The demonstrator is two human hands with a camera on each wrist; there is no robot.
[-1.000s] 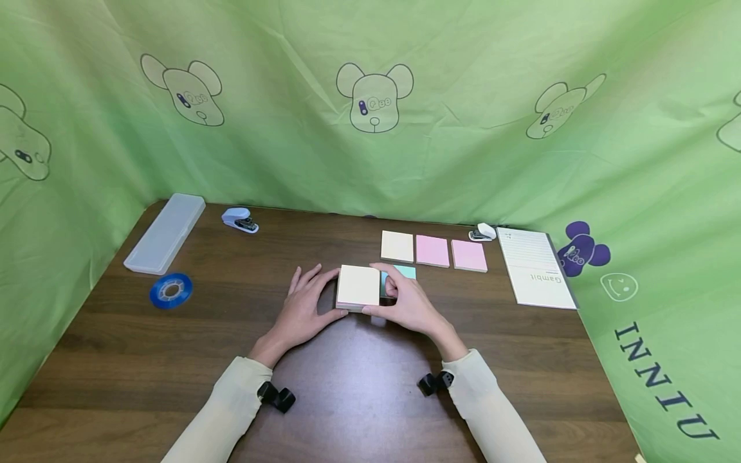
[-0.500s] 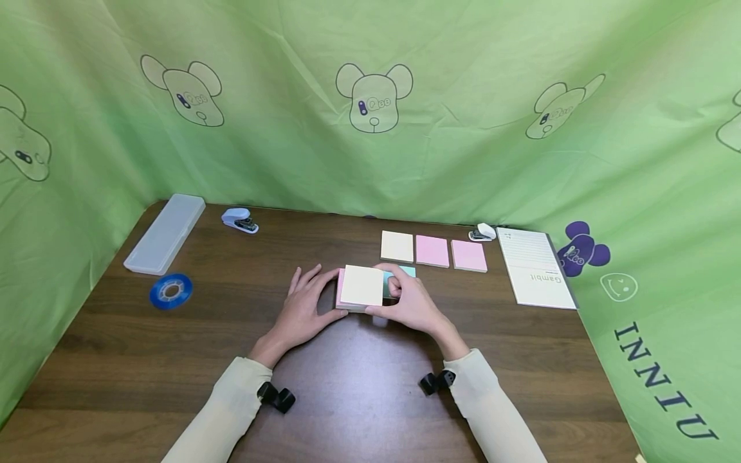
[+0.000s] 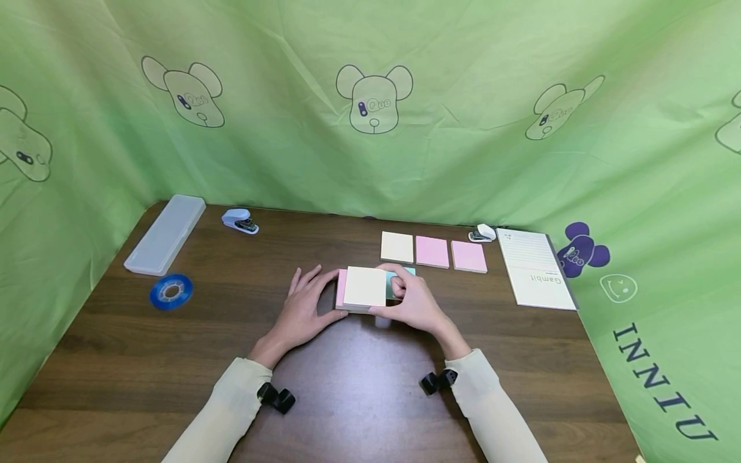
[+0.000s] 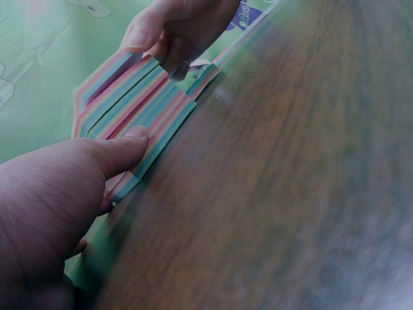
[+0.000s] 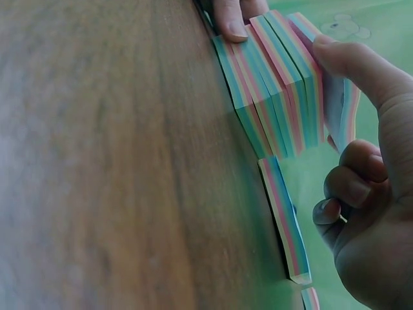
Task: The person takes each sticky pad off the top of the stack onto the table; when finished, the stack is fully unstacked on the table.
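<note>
A stack of sticky note pads (image 3: 341,292) with striped edges stands mid-table, a pink pad showing at its top left. My left hand (image 3: 301,308) grips its left end, thumb (image 4: 132,145) on the near side and a finger at the far side. In my right hand (image 3: 413,305) a cream sticky note pad (image 3: 366,287) is pinched between thumb and index finger, the other fingers curled in. The right wrist view shows this pad (image 5: 352,113) tilted off the stack (image 5: 268,84), with a gap between. A teal pad (image 3: 408,272) lies behind my right hand, partly hidden.
Behind lie another cream pad (image 3: 397,247) and two pink pads (image 3: 431,251). A white stapler (image 3: 482,233) and a notebook (image 3: 535,267) sit at right. On the left are a translucent case (image 3: 164,235), a light blue stapler (image 3: 240,220) and blue tape (image 3: 171,291). Green cloth (image 3: 376,167) hangs behind.
My right hand has shifted slightly right with the cream pad, uncovering a strip of the pink pad beneath. My left hand has stayed in place on the stack.
</note>
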